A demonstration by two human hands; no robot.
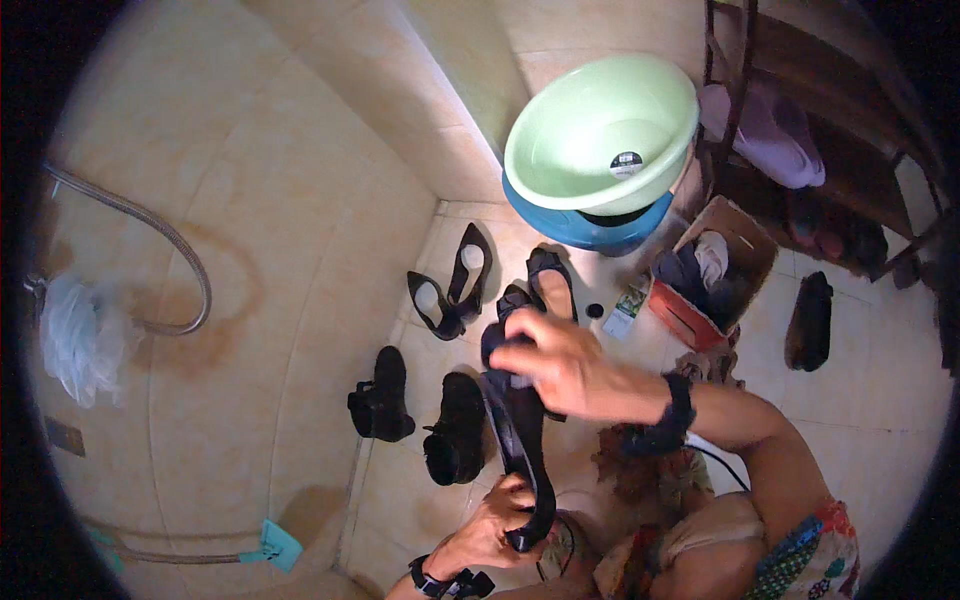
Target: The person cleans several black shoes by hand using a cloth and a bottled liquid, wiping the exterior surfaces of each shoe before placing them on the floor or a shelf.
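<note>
Tiled floor (880, 400) and beige walls surround the person. Both hands grip one black shoe (520, 430): the right hand (560, 365) clasps its upper end, the left hand (495, 525) its lower end. Just left of the grip stand two black boots (420, 415); beyond it, black heels (455, 285) and stacked basins (600, 140).

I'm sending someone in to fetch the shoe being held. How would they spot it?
Below the stacked green basin, over the tiled floor, the left hand and right hand hold one black shoe. It alone is off the floor.
</note>
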